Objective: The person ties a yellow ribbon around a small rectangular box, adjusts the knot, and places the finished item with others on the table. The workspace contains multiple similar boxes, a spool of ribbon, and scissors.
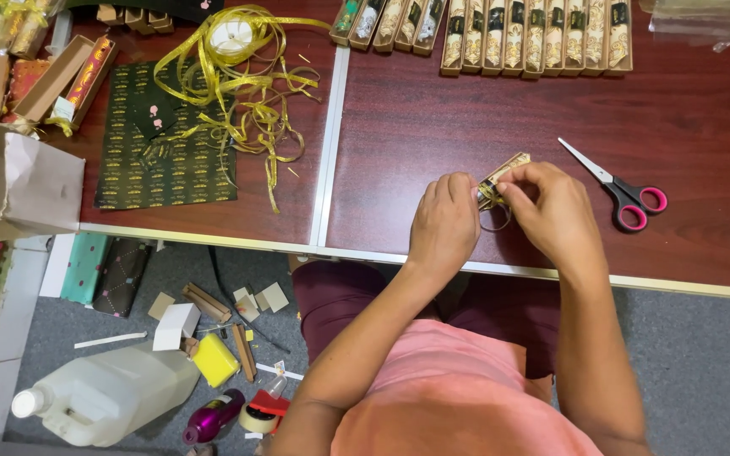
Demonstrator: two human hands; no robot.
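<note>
My left hand (443,221) and right hand (551,211) both pinch one small patterned box (503,173) and the gold ribbon (492,203) looped around it, low on the dark red table (433,118). One pair of pink-handled scissors (623,190) lies just right of the box. Above it runs a row of about thirteen slim boxes (517,34). Far left of it sits one loose ribbon tangle (238,76).

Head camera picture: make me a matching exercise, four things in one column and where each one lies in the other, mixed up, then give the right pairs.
Things:
1. scissors
2. gold ribbon
3. white jug
4. small box

Places:
A. on the floor, lower left
B. between the left hand and right hand
C. on the table, right of the hands
D. table's upper left, by the patterned paper

Pairs: 1-C, 2-D, 3-A, 4-B
</note>
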